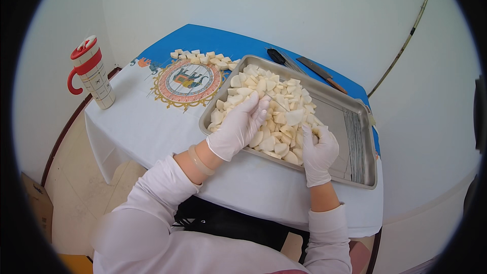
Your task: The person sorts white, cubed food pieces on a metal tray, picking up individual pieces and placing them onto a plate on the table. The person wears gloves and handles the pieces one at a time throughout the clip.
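Note:
Both hands wear thin white gloves. My left hand (243, 123) is over the left part of a metal tray, its thumb and fingers closed around one end of a thin skewer (277, 101). The skewer slants down to the right, towards a pale flat cut piece (295, 117) that looks like peeled root vegetable; whether it is pierced cannot be told. My right hand (320, 148) is close to the right of that piece, fingers curled; what lies between them is unclear. Beneath both hands, a heap of similar cut pieces (279, 148) fills the left part of the tray (344, 98).
Many thin metal skewers (354, 146) lie at the tray's right end. Behind the tray are a knife with a wooden handle (317, 71), a black object (276, 56) and more thin rods. Skewered pieces (205, 59) lie back left. A red-handled tumbler (94, 74) stands at the left edge.

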Motion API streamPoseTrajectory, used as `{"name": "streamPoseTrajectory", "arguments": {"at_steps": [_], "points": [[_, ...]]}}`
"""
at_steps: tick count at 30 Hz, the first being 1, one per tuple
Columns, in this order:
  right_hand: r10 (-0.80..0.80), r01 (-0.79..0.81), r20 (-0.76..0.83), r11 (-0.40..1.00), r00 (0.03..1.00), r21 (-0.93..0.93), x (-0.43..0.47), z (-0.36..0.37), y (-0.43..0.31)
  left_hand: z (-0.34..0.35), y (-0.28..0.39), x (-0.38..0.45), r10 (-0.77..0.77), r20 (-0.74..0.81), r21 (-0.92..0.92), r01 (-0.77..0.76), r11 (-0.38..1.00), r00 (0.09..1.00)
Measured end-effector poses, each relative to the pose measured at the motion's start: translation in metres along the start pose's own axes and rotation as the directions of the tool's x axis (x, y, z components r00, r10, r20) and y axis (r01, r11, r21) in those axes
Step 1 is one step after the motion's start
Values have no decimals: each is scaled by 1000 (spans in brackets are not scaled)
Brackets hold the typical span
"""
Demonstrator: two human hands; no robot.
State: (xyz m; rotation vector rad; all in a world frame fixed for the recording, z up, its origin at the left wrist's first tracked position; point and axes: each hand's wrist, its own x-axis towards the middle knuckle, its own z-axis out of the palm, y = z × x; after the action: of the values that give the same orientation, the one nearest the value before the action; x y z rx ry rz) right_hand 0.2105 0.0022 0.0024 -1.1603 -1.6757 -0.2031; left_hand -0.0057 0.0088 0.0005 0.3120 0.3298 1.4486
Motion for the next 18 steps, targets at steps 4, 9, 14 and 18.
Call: {"name": "streamPoseTrajectory", "arguments": {"at_steps": [4,9,14,18], "points": [[-11,11,0,1000,1000,-12,0,-1,0,3,1,-2,7,-19,17,-6,1000,1000],[-43,42,-16,999,999,-9,2,-2,-1,4,-1,-3,107,-43,165,-99,981,993],[-31,31,-17,999,999,-19,2,-3,-3,9,-4,-7,230,-22,442,-197,875,973],[-24,23,-33,1000,999,-7,2,-2,-3,18,-5,-15,253,-17,567,-199,799,967]]}}
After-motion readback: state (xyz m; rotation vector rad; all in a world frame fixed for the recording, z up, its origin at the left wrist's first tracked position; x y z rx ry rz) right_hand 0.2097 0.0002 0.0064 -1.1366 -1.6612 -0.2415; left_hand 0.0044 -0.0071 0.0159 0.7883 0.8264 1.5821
